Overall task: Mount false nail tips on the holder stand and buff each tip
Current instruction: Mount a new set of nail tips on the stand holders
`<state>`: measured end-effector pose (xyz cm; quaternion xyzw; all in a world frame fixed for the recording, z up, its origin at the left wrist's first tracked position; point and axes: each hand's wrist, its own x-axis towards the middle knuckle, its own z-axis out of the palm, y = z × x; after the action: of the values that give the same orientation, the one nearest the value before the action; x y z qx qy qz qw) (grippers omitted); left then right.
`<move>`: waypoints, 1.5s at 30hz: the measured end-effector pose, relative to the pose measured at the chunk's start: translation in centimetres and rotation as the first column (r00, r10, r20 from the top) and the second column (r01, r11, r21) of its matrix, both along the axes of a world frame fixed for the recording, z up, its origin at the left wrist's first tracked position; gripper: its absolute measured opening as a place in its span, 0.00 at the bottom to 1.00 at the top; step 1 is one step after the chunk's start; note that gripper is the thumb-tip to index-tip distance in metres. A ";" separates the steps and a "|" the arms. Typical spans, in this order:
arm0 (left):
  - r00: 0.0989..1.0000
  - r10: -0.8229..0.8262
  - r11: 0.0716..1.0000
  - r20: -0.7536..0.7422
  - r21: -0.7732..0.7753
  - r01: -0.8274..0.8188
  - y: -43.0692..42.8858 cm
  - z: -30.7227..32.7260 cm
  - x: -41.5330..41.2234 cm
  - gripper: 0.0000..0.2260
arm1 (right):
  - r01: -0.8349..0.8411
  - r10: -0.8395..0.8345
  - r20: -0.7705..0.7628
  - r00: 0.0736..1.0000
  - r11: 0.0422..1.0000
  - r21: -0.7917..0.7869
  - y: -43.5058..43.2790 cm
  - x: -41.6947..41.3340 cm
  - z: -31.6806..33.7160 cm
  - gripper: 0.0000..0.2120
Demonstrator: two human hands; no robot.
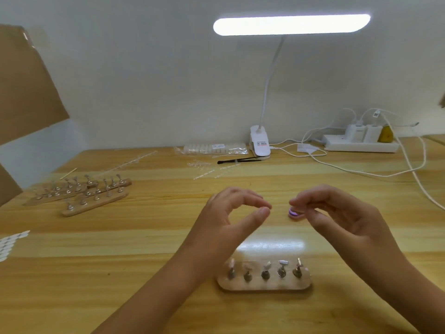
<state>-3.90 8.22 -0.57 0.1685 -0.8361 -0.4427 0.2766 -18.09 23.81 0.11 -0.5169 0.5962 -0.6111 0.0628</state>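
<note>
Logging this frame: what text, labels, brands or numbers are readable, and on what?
No text is readable.
Sticker on the lamp clip: dark and red lines, too blurred.
White label on the plastic bag: too small.
Cable tag above the chargers: dark square pattern, too blurred.

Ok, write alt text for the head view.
Two hands hover over a wooden table: the left hand brings thumb and forefinger nearly together, the right hand curls its fingers over a small purple object. A five-peg stand sits nearest the camera, more stands lie at far left, and a lit lamp shines above.
</note>
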 end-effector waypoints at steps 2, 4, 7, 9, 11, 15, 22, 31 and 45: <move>0.998 -0.059 0.994 -0.030 0.092 0.062 0.8 0.0 -0.2 0.10 | -0.020 0.020 -0.003 1.000 1.000 0.003 0.0 -0.1 0.1 0.08; 0.994 -0.095 0.978 -0.056 0.180 0.104 1.2 0.1 -0.3 0.08 | -0.035 0.036 -0.047 0.998 0.999 0.024 -0.1 -0.1 -0.1 0.14; 0.990 -0.120 0.958 -0.070 0.252 0.134 1.4 0.1 -0.3 0.07 | -0.062 0.063 -0.025 0.998 0.997 0.049 -0.5 -0.2 -0.6 0.13; 0.990 -0.130 0.953 -0.063 0.267 0.142 1.6 0.2 -0.2 0.07 | -0.073 0.073 -0.006 0.997 0.996 0.049 -0.7 -0.2 -0.8 0.10; 0.989 -0.135 0.951 -0.056 0.274 0.145 1.7 0.3 -0.2 0.06 | -0.066 0.067 -0.010 0.998 0.997 0.048 -0.8 -0.3 -0.9 0.06; 0.990 -0.137 0.947 -0.042 0.287 0.143 1.7 0.4 -0.2 0.10 | -0.070 0.071 -0.029 0.997 0.997 0.035 -0.8 -0.3 -1.1 0.04; 0.991 -0.134 0.913 -0.028 0.384 0.134 1.5 0.4 -0.1 0.11 | -0.030 0.038 -0.258 0.965 0.999 0.036 -0.9 -0.2 -1.3 0.10; 0.985 -0.173 0.887 -0.004 0.435 0.158 1.5 0.4 0.0 0.06 | 0.026 -0.017 -0.417 0.909 1.000 0.016 -0.6 -0.3 -1.1 0.10; 0.911 -0.138 0.920 0.389 -0.291 0.264 1.7 -0.6 0.2 0.23 | -0.045 0.181 -0.411 0.893 0.947 0.318 0.9 -2.8 1.5 0.10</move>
<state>-3.73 9.95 -1.18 0.1088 -0.9488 -0.2808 0.0956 -20.91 24.67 1.57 -0.6587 0.6495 -0.3775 0.0417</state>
